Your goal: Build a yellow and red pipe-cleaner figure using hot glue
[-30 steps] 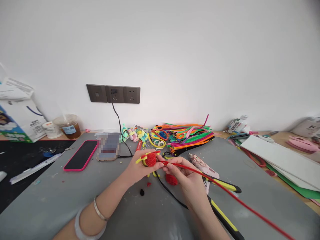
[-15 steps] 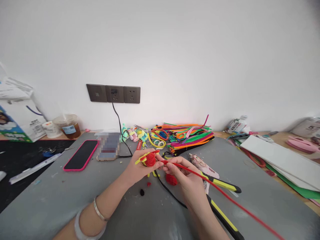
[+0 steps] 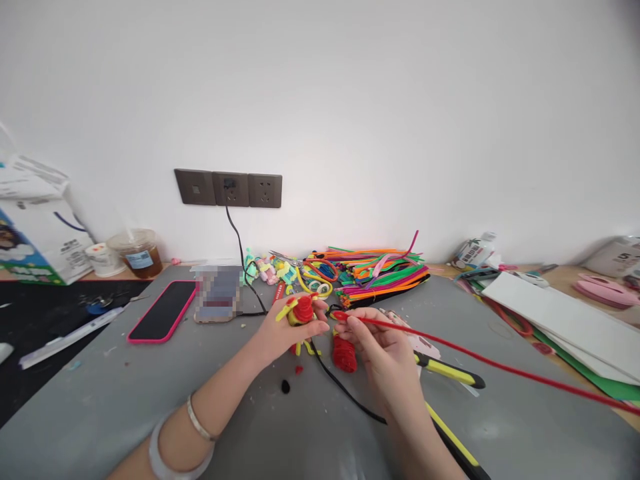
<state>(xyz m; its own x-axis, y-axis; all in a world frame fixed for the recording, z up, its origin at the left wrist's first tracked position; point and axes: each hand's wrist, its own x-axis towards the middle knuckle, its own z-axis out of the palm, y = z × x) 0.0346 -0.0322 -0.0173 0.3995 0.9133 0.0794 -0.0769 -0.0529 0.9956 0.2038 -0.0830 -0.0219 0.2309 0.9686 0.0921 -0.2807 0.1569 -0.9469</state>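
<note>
Between the fingers of my left hand is a small red and yellow pipe-cleaner figure, its red part wound in coils. My right hand pinches a long red pipe cleaner close to its looped left end, and the rest of it stretches off to the right edge. A short gap separates the two hands. Just left of my right hand, a red coiled piece lies on the table. Yellow bits show below my left hand, and a black oval piece lies nearer me.
Yellow-and-black handled pliers lie partly under my right arm, beside a glue gun. A black cord crosses the grey table. Bundled pipe cleaners are against the wall. Two phones and a drink cup stand left; white boards lie right.
My right hand has moved away from my left with the red pipe cleaner, whose far end has swung up to the right. The red coiled piece on the table shows more fully.
</note>
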